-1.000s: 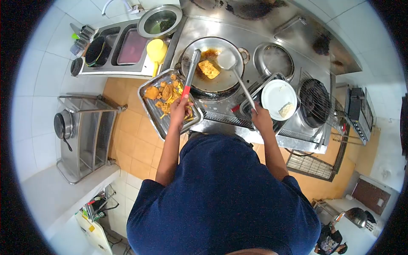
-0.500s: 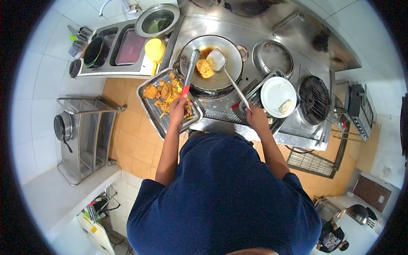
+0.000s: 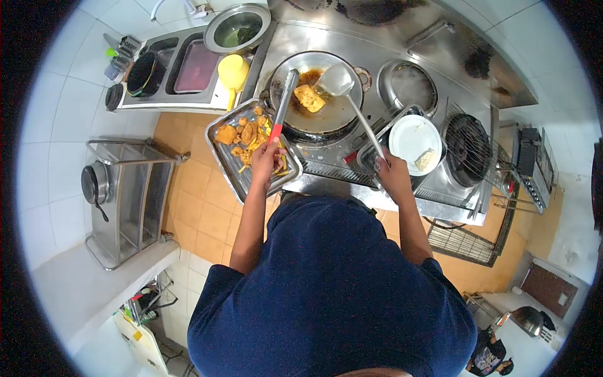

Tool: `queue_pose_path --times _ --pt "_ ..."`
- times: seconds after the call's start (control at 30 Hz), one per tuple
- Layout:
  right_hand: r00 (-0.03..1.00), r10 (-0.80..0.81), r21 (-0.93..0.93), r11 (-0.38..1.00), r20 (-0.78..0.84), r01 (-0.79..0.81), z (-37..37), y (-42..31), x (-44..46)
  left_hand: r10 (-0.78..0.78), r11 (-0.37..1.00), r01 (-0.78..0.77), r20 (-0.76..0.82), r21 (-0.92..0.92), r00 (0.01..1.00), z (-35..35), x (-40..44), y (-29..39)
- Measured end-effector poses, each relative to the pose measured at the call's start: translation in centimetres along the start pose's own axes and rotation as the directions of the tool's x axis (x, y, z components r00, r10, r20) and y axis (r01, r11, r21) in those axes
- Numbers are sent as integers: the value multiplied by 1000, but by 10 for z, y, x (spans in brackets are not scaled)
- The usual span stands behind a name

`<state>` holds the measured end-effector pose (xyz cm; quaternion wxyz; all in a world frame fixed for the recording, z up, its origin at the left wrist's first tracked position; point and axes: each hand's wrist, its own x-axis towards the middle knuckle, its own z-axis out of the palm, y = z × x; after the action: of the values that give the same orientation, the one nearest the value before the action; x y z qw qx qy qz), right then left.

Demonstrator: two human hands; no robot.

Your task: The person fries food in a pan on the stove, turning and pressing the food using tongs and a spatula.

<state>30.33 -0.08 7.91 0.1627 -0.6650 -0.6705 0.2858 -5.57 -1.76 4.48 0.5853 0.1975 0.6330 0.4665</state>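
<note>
My left hand [image 3: 266, 161] is closed round the red handle of metal tongs [image 3: 286, 97], over a steel tray [image 3: 221, 164] of fried pieces. The tongs' tips reach over the left side of a wok [image 3: 314, 125]. A golden-yellow piece of food [image 3: 309, 98] lies in the wok, in brown oil. My right hand [image 3: 392, 171] grips the long handle of a metal spatula [image 3: 337, 80], whose broad head is in the wok just up and right of the food. A white plate [image 3: 411, 135] with a pale piece [image 3: 427, 159] sits right of the spatula handle.
A lidded pan [image 3: 408, 88] stands behind the plate, and a burner with a wire grate [image 3: 468, 149] is at the right. Up left are a sink [image 3: 195, 69], a yellow dipper [image 3: 233, 71] and a steel bowl [image 3: 237, 30]. Another person [image 3: 488, 355] is at the lower right.
Half a second ago the spatula head was against the food; now it sits farther up and right, apart from it. My right hand has moved right. My left hand still holds the tongs.
</note>
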Motion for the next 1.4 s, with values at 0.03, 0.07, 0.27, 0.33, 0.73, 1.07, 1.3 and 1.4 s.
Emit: queue_pose_path --times 0.03,0.07,0.27,0.33,0.73,1.07,1.3,1.4 --pt "1000 -5 -18 1000 -20 5 0 1 1 0 1000 0 -7 1 1000 0 0 -1" --pt "999 -9 -38 999 -41 7 -1 4 4 -2 1000 2 -11 3 1000 0 0 -1" --pt "998 49 -181 982 -25 -53 8 10 15 -15 1000 15 -16 21 1000 5 3 -2" --pt "997 76 -202 977 14 -71 9 3 13 -19 999 19 -9 25 1000 6 3 -2" --pt "996 18 -146 989 91 -4 2 -17 -1 241 789 -191 -7 584 971 -5 5 -13" --pt "985 20 -266 964 172 27 -43 -23 22 361 280 -221 111 934 926 27 -23 27" --pt "981 61 -375 927 184 12 -55 -38 29 420 169 -264 173 950 891 43 -23 23" --pt "973 19 -364 929 230 68 -56 -27 36 418 123 -275 201 954 886 44 -13 14"
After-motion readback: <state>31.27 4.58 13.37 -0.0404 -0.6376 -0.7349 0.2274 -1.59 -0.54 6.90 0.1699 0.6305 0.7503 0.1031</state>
